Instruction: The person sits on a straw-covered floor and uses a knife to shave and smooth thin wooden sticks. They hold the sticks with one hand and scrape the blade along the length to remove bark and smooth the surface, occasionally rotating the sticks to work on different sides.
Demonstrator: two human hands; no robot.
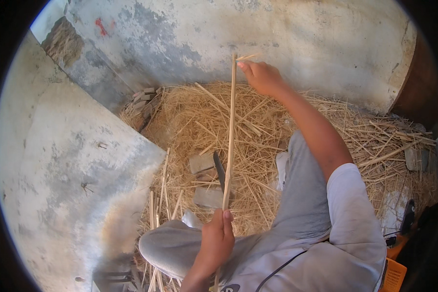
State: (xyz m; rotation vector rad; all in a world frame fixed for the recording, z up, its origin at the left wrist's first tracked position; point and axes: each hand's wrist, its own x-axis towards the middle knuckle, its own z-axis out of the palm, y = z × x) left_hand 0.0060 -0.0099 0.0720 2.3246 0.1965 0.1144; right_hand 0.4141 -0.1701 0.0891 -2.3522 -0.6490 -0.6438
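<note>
Rough grey plaster walls (297, 34), stained and patchy, meeting at a corner; straw litter (258, 131) heaped over the floor at their foot. Long thin strip (230, 131), pale wood or cane, held nearly upright and stretched between both hands, above the straw. Right hand (260, 78) extended far forward, fingers closed on the strip's top end, where a short splinter forks off to the right. Left hand (218, 238) low, near the body, fingers and thumb pinched shut around the strip's lower end. Dark blade (219, 170) just left of the strip at mid-length, pointing up, close to the strip; contact cannot be told, handle not visible. Flat grey blocks (205, 180) lying in the straw beside the blade. More cut strips (159, 194) lying loose at the straw's left edge, by the slab (78, 165). Grey trouser knees (175, 243) in the foreground, left hand resting over one. Small stack of bricks (143, 97) in the corner.
</note>
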